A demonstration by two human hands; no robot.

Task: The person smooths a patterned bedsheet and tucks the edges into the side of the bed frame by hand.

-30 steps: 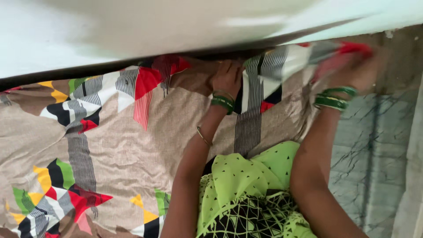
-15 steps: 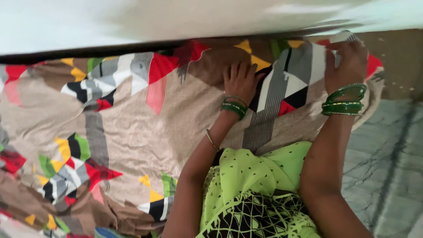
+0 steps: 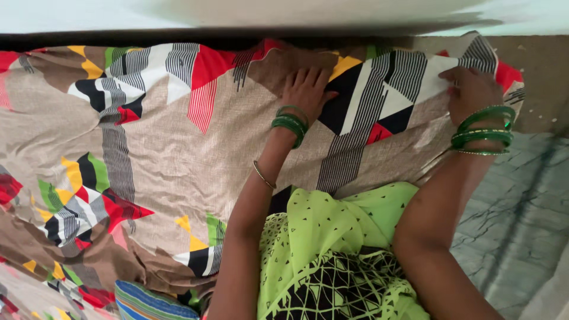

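Beige cotton, printed with red, black, yellow and green triangles and grey stripes, fills most of the view: a bedsheet [image 3: 178, 154] spread across a bed. At the far left it lies loosely rumpled, and near the bottom edge a striped blue and green cushion [image 3: 148, 302] peeks out from beneath a fold. Along the top runs a dark gap under a pale wall [image 3: 89, 15].

Toward the middle, the left hand [image 3: 305, 89] lies flat on the sheet, fingers spread and pressing down near the far edge; it grips nothing, only holds the cloth in place. Green bangles [image 3: 289, 124] ring that wrist. A second ago this hand was tucked up by the dark gap with its fingers curled out of sight; it has since come down and flattened onto the fabric.

Further right, the right hand [image 3: 471, 89] is closed on the sheet's corner, pinching the cloth by the white and striped patch, with more green bangles [image 3: 483, 133] stacked below. Earlier that corner was lifted and blurred in motion; now it sits lower and is drawn taut across the bed's end, so more of the pattern shows and the near stretch looks smoother.

At the far right, grey veined floor tiles [image 3: 515, 219] show beside the bed, and the person's lime-green patterned garment [image 3: 332, 261] hangs below.
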